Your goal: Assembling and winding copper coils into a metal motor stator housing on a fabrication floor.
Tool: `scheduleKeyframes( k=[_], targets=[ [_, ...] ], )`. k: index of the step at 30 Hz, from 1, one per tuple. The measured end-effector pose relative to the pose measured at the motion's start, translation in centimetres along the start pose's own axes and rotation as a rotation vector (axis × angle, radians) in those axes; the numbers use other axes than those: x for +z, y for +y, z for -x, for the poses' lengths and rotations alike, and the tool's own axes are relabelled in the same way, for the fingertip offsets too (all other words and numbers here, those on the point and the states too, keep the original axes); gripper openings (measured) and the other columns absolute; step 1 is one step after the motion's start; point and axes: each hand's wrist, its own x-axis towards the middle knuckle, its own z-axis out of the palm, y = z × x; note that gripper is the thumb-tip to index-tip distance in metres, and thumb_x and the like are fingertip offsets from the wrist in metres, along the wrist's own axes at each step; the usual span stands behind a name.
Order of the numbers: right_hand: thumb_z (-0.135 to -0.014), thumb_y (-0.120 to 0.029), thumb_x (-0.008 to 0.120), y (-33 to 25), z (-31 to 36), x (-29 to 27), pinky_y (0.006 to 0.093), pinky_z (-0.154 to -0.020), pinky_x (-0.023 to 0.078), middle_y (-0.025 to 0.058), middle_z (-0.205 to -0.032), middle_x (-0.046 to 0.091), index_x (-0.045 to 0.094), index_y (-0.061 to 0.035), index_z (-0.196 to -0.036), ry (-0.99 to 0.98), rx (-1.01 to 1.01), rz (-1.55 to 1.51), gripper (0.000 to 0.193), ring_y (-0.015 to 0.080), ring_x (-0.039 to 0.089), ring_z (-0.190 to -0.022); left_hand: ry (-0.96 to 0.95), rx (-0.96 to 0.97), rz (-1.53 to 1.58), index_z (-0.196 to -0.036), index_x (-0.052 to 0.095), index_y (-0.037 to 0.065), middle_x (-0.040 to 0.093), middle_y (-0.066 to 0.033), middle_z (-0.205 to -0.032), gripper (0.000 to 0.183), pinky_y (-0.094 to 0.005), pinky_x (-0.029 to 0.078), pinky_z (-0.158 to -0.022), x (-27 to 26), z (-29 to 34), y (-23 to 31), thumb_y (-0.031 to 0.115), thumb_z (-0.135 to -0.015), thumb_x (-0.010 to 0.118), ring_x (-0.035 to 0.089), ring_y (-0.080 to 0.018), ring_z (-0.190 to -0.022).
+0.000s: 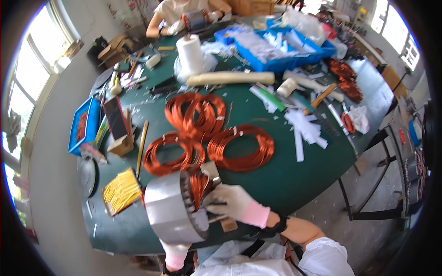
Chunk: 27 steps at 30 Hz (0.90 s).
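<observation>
A silver motor stator lies on its side at the table's near edge, its slotted end turned to the right. Copper winding bulges from that end, with pale insulation paper lower in the bore. My right hand, in a white glove with a pink cuff, is at this end with its fingers curled closed against the winding; what they pinch is hidden. Below the stator comes my left hand, gloved alike, its fingers hidden behind the metal body.
Copper wire coils lie just beyond the stator. Left are a box of yellow strips, a phone on a stand and a blue tray. A mallet, paper strips and a blue bin are farther off. Opposite, a co-worker handles another stator.
</observation>
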Motion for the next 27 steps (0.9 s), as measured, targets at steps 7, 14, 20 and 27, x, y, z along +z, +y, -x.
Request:
scheduleKeyframes(
  k=[7,14,20,27],
  targets=[
    [-0.083,-0.014,0.067,0.0,0.6,1.2,0.0322,-0.077,0.049,0.0095,-0.090,0.059,0.066,-0.0066,-0.097,-0.013,0.064,-0.013,0.016,0.0249,0.060,-0.082,0.178,-0.025,0.587,-0.116,0.052,0.000,0.060,-0.0062,-0.105,0.075,-0.0332,0.047,-0.083,1.0,-1.1,1.9,0.049,-0.066,0.079,0.059,-0.0181,-0.095],
    [-0.083,-0.016,0.066,-0.6,0.0,-0.2,0.0328,-0.078,0.048,0.0092,-0.091,0.059,0.065,-0.0076,-0.100,-0.047,0.071,0.125,0.018,0.0248,0.060,-0.083,0.009,0.129,0.099,-0.115,0.056,0.002,0.061,-0.0201,-0.103,0.039,-0.0444,0.044,-0.085,-0.2,-2.0,3.6,0.023,-0.082,0.055,0.058,-0.0398,-0.096],
    [-0.083,-0.014,0.065,-1.3,0.2,0.5,0.0315,-0.083,0.049,0.0090,-0.102,0.061,0.064,-0.0062,-0.103,-0.078,0.191,0.114,0.021,0.0220,0.062,-0.091,0.088,0.115,-0.029,-0.123,0.050,0.003,0.055,-0.0221,-0.114,0.046,-0.0462,0.043,-0.086,1.1,-0.8,2.8,0.031,-0.086,0.053,0.054,-0.0405,-0.103],
    [-0.082,-0.012,0.064,-0.9,0.9,-0.8,0.0346,-0.081,0.048,0.0109,-0.094,0.061,0.064,-0.0072,-0.103,-0.016,0.078,0.028,0.021,0.0285,0.060,-0.088,-0.098,-0.086,0.410,-0.102,0.060,0.000,0.064,-0.0047,-0.092,0.045,-0.0319,0.048,-0.077,-2.5,-4.1,0.8,0.031,-0.075,0.078,0.061,-0.0189,-0.087]
  ],
)
